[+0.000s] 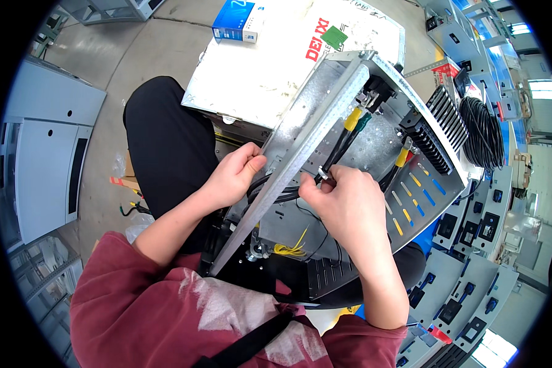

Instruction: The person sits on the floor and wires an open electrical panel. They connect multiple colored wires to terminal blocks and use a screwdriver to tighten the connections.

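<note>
An open grey sheet-metal enclosure (297,153) rests tilted across my lap. Inside it, my right hand (349,199) is closed around a bundle of black cables (337,150), at a small white tie or clip (323,174). Toward the top, the cable ends wear a yellow sleeve (352,118) and a green one, beside a black terminal part. My left hand (236,175) is curled at the enclosure's left edge, thumb pressed to the fingers; what it grips, if anything, is hidden. Black cables continue below it, behind the metal rail. Thin yellow wires (291,246) lie lower inside.
A large white carton (251,73) stands ahead, carrying a small blue box (233,19). To the right are a black cable coil (481,132) and several grey panels with black fittings. Grey cabinets (49,178) stand at left; loose wires lie on the floor near them.
</note>
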A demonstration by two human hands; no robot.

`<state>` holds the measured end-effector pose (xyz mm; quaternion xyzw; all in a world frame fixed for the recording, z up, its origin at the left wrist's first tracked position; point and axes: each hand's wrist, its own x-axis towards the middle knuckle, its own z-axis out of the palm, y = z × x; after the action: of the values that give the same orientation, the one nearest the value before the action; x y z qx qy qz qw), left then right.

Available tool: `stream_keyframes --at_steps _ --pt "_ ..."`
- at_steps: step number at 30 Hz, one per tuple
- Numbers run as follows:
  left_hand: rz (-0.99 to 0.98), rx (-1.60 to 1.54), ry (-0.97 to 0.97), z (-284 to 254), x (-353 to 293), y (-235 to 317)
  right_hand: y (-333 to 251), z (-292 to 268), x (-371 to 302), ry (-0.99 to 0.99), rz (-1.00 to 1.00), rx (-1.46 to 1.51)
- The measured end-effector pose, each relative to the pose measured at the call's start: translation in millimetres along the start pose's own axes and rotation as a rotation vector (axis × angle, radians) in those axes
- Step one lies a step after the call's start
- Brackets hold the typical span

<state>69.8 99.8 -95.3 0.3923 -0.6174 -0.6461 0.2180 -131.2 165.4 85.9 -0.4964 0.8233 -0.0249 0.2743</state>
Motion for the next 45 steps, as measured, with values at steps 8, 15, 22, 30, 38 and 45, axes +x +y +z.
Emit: stream_keyframes --at_steps 8,15,22,30,38,45 --pt "0.0 0.025 -0.031 -3 2 0 3 6 -10 0.078 -0.052 0.121" --pt "0.463 0.22 0.173 -5 -11 46 30 -28 -34 0.026 -0.073 0.288" --pt "0.531 0.517 -0.182 -4 -7 98 50 -28 -36 0.289 -0.135 0.327" --pt "0.442 0.495 -0.189 1 -8 105 103 -49 -88 1.271 -0.098 0.546" --pt "0.354 0.291 -0.295 -5 5 102 132 0 -21 0.782 -0.164 1.455" --pt "0.271 0.229 -0.441 -9 17 105 136 9 -22 0.759 -0.064 1.57"
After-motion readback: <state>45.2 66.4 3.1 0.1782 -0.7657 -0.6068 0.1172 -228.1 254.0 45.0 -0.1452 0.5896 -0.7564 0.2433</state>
